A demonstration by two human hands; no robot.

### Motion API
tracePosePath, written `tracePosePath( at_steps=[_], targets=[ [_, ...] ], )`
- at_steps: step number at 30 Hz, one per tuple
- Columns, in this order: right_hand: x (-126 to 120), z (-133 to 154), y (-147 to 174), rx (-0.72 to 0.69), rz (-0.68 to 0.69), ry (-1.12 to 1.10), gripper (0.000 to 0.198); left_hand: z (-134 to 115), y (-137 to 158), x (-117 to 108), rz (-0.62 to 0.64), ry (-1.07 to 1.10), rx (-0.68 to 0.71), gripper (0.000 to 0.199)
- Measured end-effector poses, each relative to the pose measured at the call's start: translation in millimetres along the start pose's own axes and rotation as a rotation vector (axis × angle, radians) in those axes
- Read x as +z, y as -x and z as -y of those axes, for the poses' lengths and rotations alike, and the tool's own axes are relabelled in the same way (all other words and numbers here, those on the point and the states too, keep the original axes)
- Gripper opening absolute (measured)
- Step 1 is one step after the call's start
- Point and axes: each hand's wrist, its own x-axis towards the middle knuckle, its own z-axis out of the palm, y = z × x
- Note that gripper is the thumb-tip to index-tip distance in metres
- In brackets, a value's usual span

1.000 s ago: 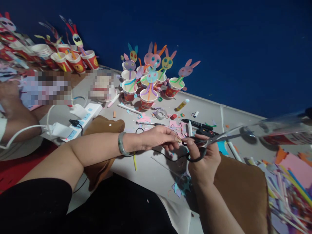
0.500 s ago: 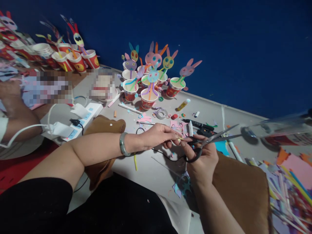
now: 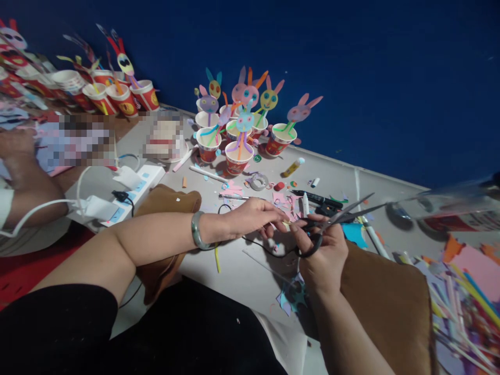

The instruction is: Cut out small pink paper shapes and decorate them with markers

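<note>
A pair of scissors (image 3: pixel 338 217) with black handles is in my right hand (image 3: pixel 324 258), with fingers through and around the loops. Its blades point right, away from my left hand, and stand slightly apart. My left hand (image 3: pixel 253 219) is closed in a pinch, its fingertips meeting those of my right hand. A tiny pale yellow scrap (image 3: pixel 286 224) shows between the fingertips, partly covered by them. Below the hands, blue paper cutouts (image 3: pixel 292 297) lie on the table. Pink paper scraps (image 3: pixel 282 202) and a white capped tube (image 3: pixel 305 204) are just behind.
Paper cups (image 3: pixel 239 159) with paper rabbit figures stand at the back. A power strip (image 3: pixel 135 192) with cables lies left, near another person's arm (image 3: pixel 35 192). Brown cloth (image 3: pixel 386 307) is at the right, beside colourful sticks (image 3: pixel 464 312). A glue stick (image 3: pixel 294 167) and tape roll (image 3: pixel 258 182) lie behind.
My right hand and the scissors have shifted very slightly left, and the blades have drawn a little closer together. Less of the yellow scrap shows. My left hand is nearly still.
</note>
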Motion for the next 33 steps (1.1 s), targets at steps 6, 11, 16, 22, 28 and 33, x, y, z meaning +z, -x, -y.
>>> tracePosePath(
  at_steps=[6,11,16,22,28,33],
  targets=[
    [-0.5,1.5,-1.3,0.034,-0.002,-0.013,0.041,-3.9,0.9,-3.3,-0.021,-0.132,0.033,0.012],
    [0.4,1.8,0.7,0.019,0.027,0.024,0.035,-0.3,0.6,-3.7,0.021,-0.202,0.098,0.010],
    [-0.4,-0.8,-0.7,0.028,0.001,0.032,0.034,-3.4,1.9,-1.7,0.015,-0.137,0.008,0.008],
    [-2.3,-2.9,-2.2,0.001,-0.027,0.026,0.033,-5.1,2.5,-3.1,0.015,-0.066,-0.029,0.011],
    [-3.1,-4.7,-1.3,-0.020,0.002,0.005,0.038,-7.3,2.9,-2.8,0.010,-0.097,-0.022,0.012],
    [-1.3,-1.9,-0.6,0.016,0.023,-0.011,0.040,-9.5,4.5,-0.6,0.026,-0.137,-0.040,0.009]
  ],
)
